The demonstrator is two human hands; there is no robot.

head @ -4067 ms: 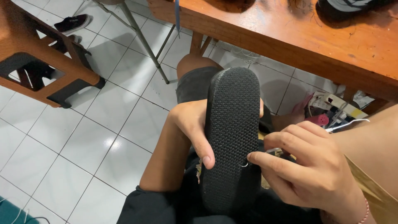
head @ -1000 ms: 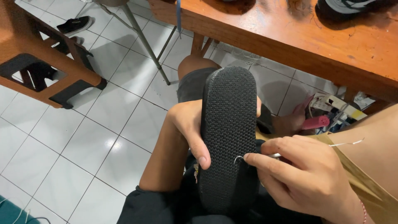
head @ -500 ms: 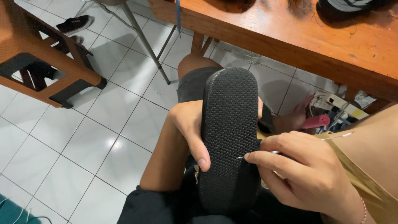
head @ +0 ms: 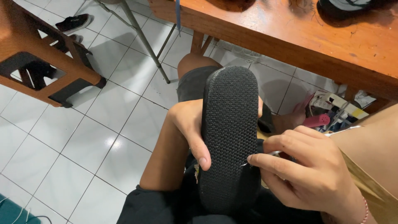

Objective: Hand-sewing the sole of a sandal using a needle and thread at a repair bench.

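A black rubber slipper (head: 228, 132) stands sole-up on my lap, its textured tread facing me. My left hand (head: 190, 126) grips its left edge, thumb lying over the sole. My right hand (head: 309, 174) pinches a thin metal needle (head: 248, 162) against the sole's right edge, with a pale thread (head: 344, 130) trailing off to the right. The slipper's upper side is hidden.
A wooden table (head: 290, 37) spans the top right, dark footwear resting on it. A wooden stool (head: 41, 62) stands at the left on white floor tiles, a black shoe (head: 72, 23) behind it. Clutter, including a pink object (head: 317, 120), lies under the table.
My right hand has pushed in toward the sole's right edge, bringing the needle tip against it; the thread that was stretched out to the right now hangs shorter. The left hand has kept its hold.
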